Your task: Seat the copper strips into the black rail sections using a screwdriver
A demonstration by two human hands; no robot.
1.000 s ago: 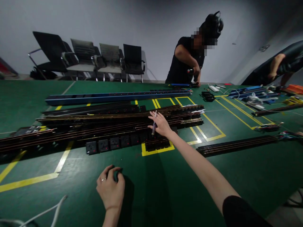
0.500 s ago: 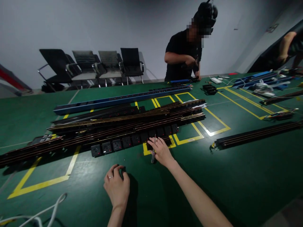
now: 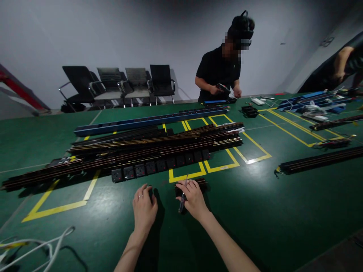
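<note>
My right hand [image 3: 194, 198] is closed on a slim screwdriver [image 3: 182, 204], its handle toward me and its thin shaft pointing away. Under the same hand lies a short black piece with copper-coloured strips [image 3: 202, 185], on the green table just in front of a yellow tape mark; the fingers cover part of it. My left hand [image 3: 144, 206] is to the left, low over the table, with its fingers curled. Something dark shows between its thumb and index finger, too small to make out. Beyond both hands runs a row of black socket modules [image 3: 151, 167].
Long black strips with copper bars [image 3: 136, 155] are piled across the table [image 3: 241, 211], with a blue channel [image 3: 150, 120] behind. Another black strip [image 3: 320, 160] lies right. White cables [image 3: 53, 245] are at lower left. A co-worker [image 3: 218, 71] holds a dark tool across the table.
My right hand has drawn the short black piece toward me, away from the socket row, with the screwdriver still held. My left hand appears a little farther right. The co-worker's hands have lowered.
</note>
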